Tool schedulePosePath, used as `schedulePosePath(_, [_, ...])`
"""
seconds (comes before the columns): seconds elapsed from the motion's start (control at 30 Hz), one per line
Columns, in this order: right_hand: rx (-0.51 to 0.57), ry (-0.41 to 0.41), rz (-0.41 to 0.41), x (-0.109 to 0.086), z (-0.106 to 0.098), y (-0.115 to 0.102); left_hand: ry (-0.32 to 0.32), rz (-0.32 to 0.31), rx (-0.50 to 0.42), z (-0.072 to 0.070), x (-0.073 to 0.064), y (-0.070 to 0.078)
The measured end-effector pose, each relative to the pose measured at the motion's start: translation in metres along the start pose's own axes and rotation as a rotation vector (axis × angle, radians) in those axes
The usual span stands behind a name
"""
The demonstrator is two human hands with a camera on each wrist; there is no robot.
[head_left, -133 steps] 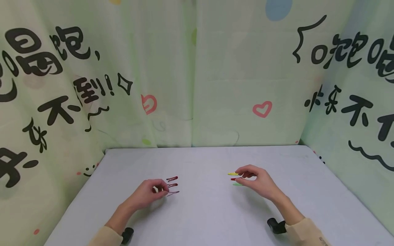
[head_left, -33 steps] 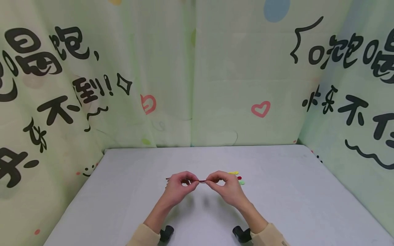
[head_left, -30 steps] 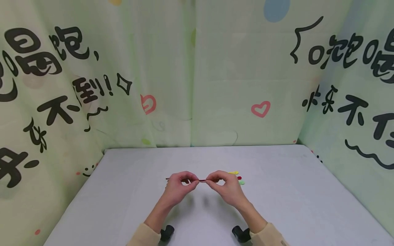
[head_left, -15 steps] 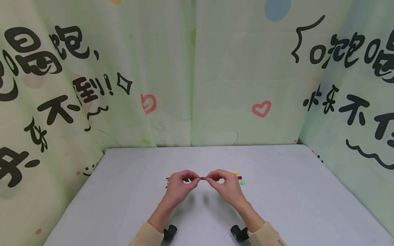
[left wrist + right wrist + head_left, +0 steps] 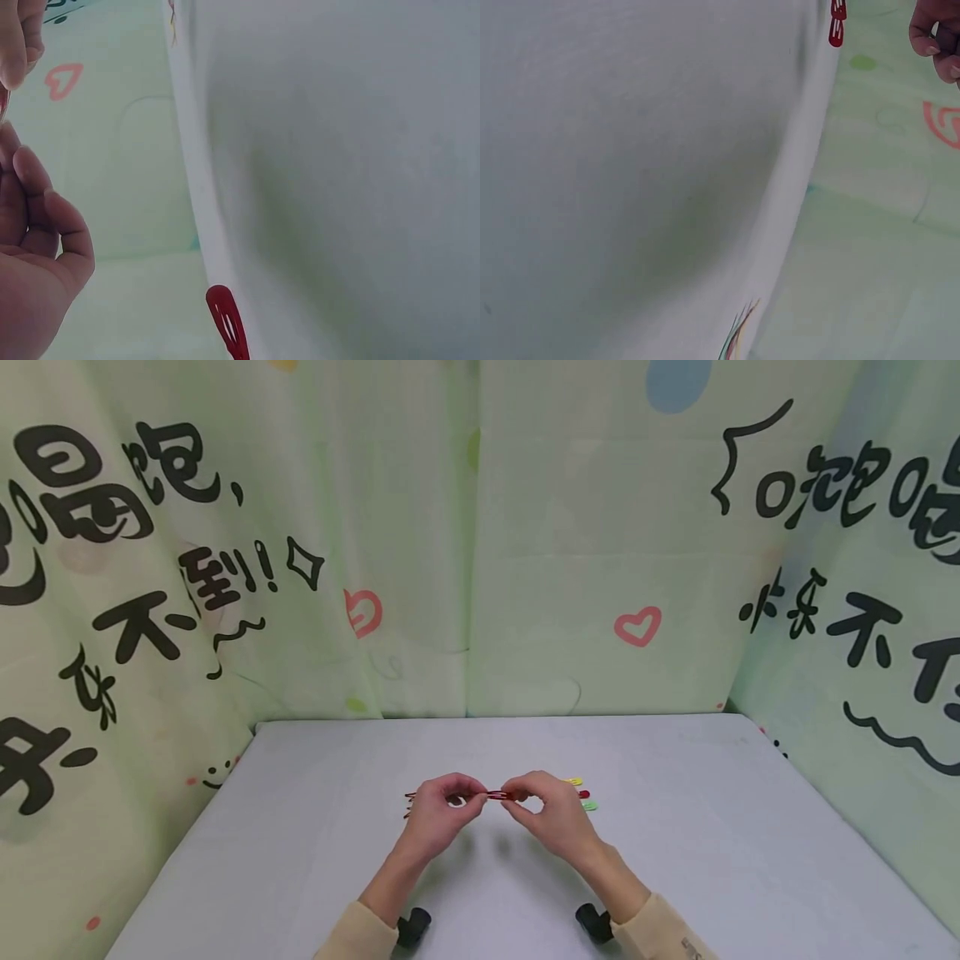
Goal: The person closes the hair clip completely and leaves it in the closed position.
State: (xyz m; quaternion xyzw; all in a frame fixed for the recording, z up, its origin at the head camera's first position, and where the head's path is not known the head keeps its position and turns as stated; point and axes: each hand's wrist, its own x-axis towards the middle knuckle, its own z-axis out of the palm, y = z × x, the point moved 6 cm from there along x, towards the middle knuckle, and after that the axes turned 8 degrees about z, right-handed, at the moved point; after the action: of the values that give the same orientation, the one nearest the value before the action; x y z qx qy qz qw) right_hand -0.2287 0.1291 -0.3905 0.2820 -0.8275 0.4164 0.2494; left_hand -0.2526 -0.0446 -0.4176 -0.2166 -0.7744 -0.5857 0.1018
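Note:
Over the middle of the table, my left hand pinches one end of a dark red hair clip between thumb and index finger. The thumb and index finger of my right hand grip the other end, slightly apart around it. Behind the left hand, the tips of other dark red clips stick out. Partly hidden by the right hand lie a yellow clip, a red clip and a green clip. In the left wrist view, a red clip lies on the table.
A white-covered table spreads under both hands. Pale green curtains with black lettering and pink hearts hang behind it and on both sides. Black wrist devices sit below each forearm.
Both hands have come together from the left and right clip groups, now sharing one dark red clip. In the last second they rise slightly, and the right fingertips part a little, showing more of it.

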Motion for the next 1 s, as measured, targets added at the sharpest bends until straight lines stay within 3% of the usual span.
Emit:
schedulePosePath(0.27, [-0.037,-0.011,-0.036,0.002,-0.001,-0.002,-0.023,0.036,-0.031,-0.001,-0.002,0.001])
schedulePosePath(0.63, [0.014,0.016,-0.046,0.008,-0.013,0.004,-0.056,0.098,0.003,-0.007,-0.002,0.000])
schedulePosePath(1.0, [0.042,-0.003,0.106,0.016,-0.027,0.031,-0.054,0.080,0.037,-0.025,-0.007,-0.004])
